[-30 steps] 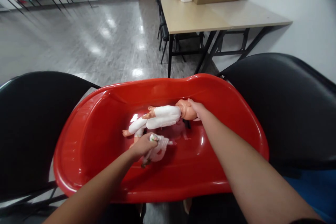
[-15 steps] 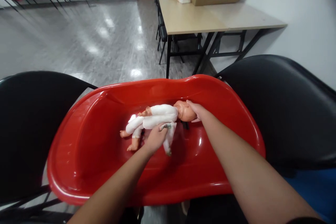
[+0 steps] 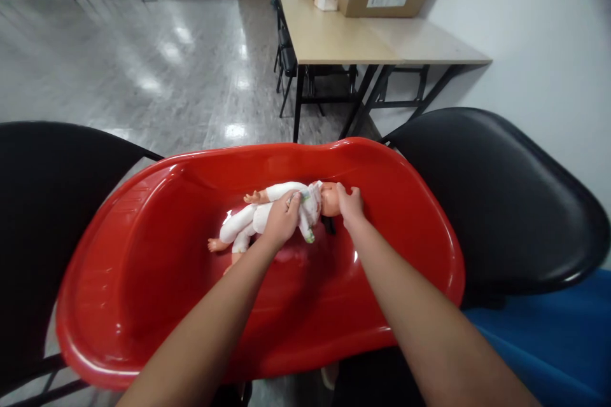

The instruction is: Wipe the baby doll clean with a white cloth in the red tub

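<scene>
Glossy red tub (image 3: 405,254), puffy white-bodied doll (image 3: 261,219); left grip (image 3: 281,221) tight on cloth (image 3: 312,208) (limp, patterned), right grip (image 3: 351,205) around smooth head (image 3: 329,200).

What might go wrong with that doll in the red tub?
The doll could turn or slide if the right hand at its head slips, since the red tub looks glossy. The patterned cloth in the left hand, lying near the doll's neck, might ride up over its head.

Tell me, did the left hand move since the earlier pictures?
Yes. Judged against the red tub, the left hand moved rightward and toward the far rim, bringing the white cloth onto the upper body of the doll.
</scene>
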The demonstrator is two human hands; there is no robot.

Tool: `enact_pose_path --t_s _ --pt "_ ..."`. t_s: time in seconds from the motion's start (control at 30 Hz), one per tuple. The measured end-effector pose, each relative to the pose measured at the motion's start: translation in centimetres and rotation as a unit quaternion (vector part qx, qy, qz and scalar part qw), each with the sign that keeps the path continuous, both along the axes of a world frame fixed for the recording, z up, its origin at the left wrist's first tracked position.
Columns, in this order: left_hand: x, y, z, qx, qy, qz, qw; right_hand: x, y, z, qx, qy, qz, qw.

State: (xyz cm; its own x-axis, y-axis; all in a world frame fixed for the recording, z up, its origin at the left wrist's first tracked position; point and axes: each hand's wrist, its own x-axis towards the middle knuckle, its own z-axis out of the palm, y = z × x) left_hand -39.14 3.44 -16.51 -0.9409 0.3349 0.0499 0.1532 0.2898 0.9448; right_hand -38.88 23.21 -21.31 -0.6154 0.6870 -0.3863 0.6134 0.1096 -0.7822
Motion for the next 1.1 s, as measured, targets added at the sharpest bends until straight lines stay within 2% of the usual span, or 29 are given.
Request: enact_pose_path --t_s 0.07,0.1,0.2,0.27,0.3,0.4,0.47,0.53,0.7,0.77,0.83,0.9,0.97,1.1 --pt "-0.3 0.0 -0.1 0.004 0.003 0.005 1.0 1.3 -1.8 0.4 0.098 0.097 0.046 0.989" --pt "-0.4 -0.1 -0.1 0.005 0.002 0.006 1.0 2.0 -2.8 0.5 0.104 0.158 0.089 0.978" --pt "-1.0 -0.3 -0.2 0.015 -0.006 0.005 1.0 3.6 -5.5 0.1 0.005 0.282 0.212 0.936" --pt "-1.2 -0.5 -0.3 0.03 -0.018 -0.002 0.999 4.1 -6.4 -0.6 -0.037 0.303 0.258 0.917" --pt "-1.3 -0.6 -0.3 0.036 -0.021 -0.01 0.999 4.2 -6.5 -1.0 -0.036 0.303 0.276 0.912" --pt "-1.2 -1.2 0.0 0.033 -0.011 -0.053 0.998 4.0 -6.3 -2.2 0.016 0.303 0.316 0.899" --pt "-0.8 -1.7 0.3 -0.006 0.002 -0.098 0.995 3.9 -6.3 -2.7 0.042 0.31 0.323 0.893" --pt "-0.4 -1.9 0.5 -0.043 0.004 -0.129 0.991 4.0 -6.6 -2.8 0.06 0.314 0.325 0.89" --pt "-0.6 -2.5 0.7 -0.077 0.023 -0.139 0.987 4.6 -7.9 -2.7 0.097 0.297 0.31 0.898" --pt "-1.7 -3.1 0.8 -0.162 0.1 -0.132 0.973 4.6 -8.1 -3.0 0.099 0.286 0.288 0.908" --pt "-3.1 -3.8 0.8 -0.278 0.171 -0.094 0.94 4.7 -8.0 -3.3 0.089 0.277 0.256 0.922" --pt "-4.3 -4.3 0.5 -0.377 0.172 -0.096 0.905 4.8 -8.0 -3.7 0.067 0.274 0.218 0.934" --pt "-4.8 -4.6 0.1 -0.439 0.156 -0.129 0.875 4.9 -8.0 -3.9 0.023 0.256 0.175 0.95" --pt "-4.1 -4.2 0.2 -0.486 0.175 -0.132 0.846 4.9 -8.0 -3.9 -0.112 0.187 0.05 0.975"
